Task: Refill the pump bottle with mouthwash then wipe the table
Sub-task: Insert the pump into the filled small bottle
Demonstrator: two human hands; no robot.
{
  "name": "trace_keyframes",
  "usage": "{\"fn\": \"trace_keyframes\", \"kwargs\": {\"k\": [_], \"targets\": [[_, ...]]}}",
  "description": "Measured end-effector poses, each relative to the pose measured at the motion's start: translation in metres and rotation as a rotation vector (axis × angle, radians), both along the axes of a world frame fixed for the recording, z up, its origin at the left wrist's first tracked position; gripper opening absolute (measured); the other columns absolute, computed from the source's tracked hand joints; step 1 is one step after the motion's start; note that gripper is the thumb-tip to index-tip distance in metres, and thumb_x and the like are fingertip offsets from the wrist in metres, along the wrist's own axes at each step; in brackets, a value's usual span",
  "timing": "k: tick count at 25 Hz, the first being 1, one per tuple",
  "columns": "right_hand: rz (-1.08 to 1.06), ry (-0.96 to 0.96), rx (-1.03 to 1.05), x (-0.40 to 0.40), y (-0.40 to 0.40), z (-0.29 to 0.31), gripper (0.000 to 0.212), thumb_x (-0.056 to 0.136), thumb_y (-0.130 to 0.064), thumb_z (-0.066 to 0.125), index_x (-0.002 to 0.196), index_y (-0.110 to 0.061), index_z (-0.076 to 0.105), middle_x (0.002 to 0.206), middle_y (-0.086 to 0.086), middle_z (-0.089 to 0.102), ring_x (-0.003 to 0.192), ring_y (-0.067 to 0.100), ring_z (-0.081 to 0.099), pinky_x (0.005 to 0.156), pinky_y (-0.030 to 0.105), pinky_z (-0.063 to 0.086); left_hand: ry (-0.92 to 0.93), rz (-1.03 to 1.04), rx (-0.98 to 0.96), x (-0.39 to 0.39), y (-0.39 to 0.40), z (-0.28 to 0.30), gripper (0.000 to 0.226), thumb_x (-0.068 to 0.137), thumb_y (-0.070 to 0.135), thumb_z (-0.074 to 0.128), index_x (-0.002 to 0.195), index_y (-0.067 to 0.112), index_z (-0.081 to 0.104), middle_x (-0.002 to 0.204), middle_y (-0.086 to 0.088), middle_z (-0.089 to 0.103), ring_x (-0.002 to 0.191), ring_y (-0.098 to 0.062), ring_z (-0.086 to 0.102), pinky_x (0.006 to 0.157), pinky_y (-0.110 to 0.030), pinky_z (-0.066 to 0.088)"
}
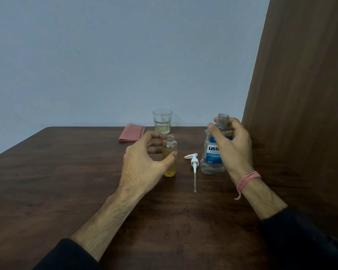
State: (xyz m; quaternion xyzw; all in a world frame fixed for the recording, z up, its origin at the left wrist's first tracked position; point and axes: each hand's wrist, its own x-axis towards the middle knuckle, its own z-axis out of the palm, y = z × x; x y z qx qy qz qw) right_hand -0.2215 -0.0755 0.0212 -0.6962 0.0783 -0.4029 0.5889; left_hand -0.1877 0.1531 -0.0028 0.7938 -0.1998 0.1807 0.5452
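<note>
A small clear pump bottle [170, 156] with yellowish liquid stands uncapped on the dark wooden table [86, 182]. My left hand [144, 158] curls around it, thumb touching its front side. The white pump head [194, 164] with its dip tube lies flat on the table just right of the bottle. My right hand [230, 145] grips the neck of the mouthwash bottle [211, 158], a clear bottle with a blue label, standing upright; its cap [223, 120] sits between my fingertips.
A drinking glass [162, 121] with a little yellowish liquid stands at the table's far edge. A folded pink cloth [131, 132] lies left of it. A brown wooden panel [300, 94] rises along the right side; a grey wall is behind.
</note>
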Motion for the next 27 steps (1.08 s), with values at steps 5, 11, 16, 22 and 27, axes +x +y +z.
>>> {"fn": "trace_keyframes", "kwargs": {"k": [5, 11, 16, 22, 27], "targets": [[-0.069, 0.012, -0.033, -0.002, 0.003, 0.001, 0.037, 0.095, -0.043, 0.081, 0.124, -0.024, 0.071, 0.120, -0.010, 0.072, 0.107, 0.010, 0.072, 0.090, 0.033, 0.064, -0.012, -0.002, -0.010, -0.001, 0.000, 0.000, 0.051, 0.082, 0.040, 0.101, 0.125, 0.036, 0.074, 0.114, 0.024, 0.081, 0.103, 0.013, 0.076, 0.096, -0.028, 0.068], [-0.016, 0.071, -0.018, -0.005, 0.005, 0.005, 0.052, 0.093, -0.045, 0.080, 0.139, -0.025, 0.063, 0.129, -0.009, 0.068, 0.114, 0.011, 0.069, 0.098, 0.037, 0.061, 0.005, -0.001, 0.001, 0.001, 0.000, 0.000, 0.053, 0.083, 0.040, 0.101, 0.127, 0.035, 0.073, 0.117, 0.023, 0.080, 0.104, 0.016, 0.074, 0.096, -0.029, 0.069], [0.026, 0.077, -0.009, -0.006, 0.007, 0.006, 0.051, 0.095, -0.041, 0.079, 0.139, -0.023, 0.062, 0.132, -0.005, 0.068, 0.119, 0.017, 0.069, 0.106, 0.049, 0.060, -0.013, -0.009, 0.001, 0.001, 0.000, -0.002, 0.052, 0.083, 0.039, 0.101, 0.127, 0.035, 0.074, 0.117, 0.022, 0.081, 0.103, 0.010, 0.078, 0.097, -0.030, 0.069], [-0.032, -0.066, 0.072, -0.011, 0.000, 0.017, 0.059, 0.097, -0.049, 0.076, 0.145, -0.022, 0.054, 0.145, -0.002, 0.062, 0.131, 0.015, 0.064, 0.113, 0.045, 0.055, -0.003, -0.005, 0.001, 0.003, -0.001, -0.002, 0.053, 0.083, 0.041, 0.101, 0.127, 0.036, 0.073, 0.118, 0.022, 0.081, 0.103, 0.010, 0.077, 0.096, -0.027, 0.068], [-0.299, -0.323, -0.372, -0.021, 0.003, 0.017, 0.050, 0.098, -0.039, 0.076, 0.137, -0.014, 0.058, 0.138, -0.002, 0.060, 0.129, 0.012, 0.058, 0.108, 0.036, 0.052, -0.019, -0.006, 0.005, 0.003, -0.001, -0.002, 0.052, 0.083, 0.040, 0.101, 0.128, 0.035, 0.073, 0.117, 0.023, 0.080, 0.103, 0.012, 0.077, 0.098, -0.026, 0.067]]}}
